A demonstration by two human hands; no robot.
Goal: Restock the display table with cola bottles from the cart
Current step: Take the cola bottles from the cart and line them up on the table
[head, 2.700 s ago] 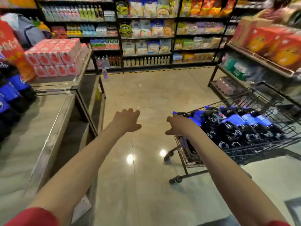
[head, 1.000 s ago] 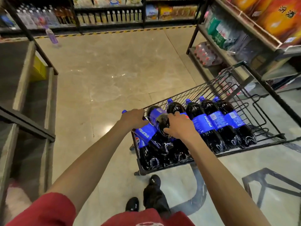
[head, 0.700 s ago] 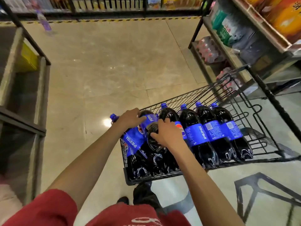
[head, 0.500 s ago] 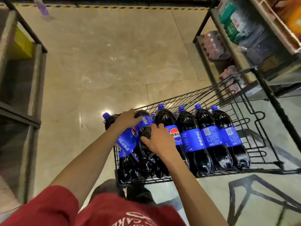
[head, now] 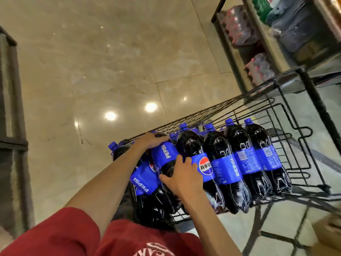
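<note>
A dark, blue-labelled cola bottle point(head: 166, 154) is gripped in the cart point(head: 212, 112): left hand point(head: 151, 140) near its neck, right hand point(head: 182, 177) lower.

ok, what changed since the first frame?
Both hands came in to the cart. The left grip, empty over the floor back then, now curls over the shoulder of a cola bottle on top of the pile. The right grip, then at the cart's end, holds the same bottle lower down. The row of four bottles beside it lies as before.
</note>
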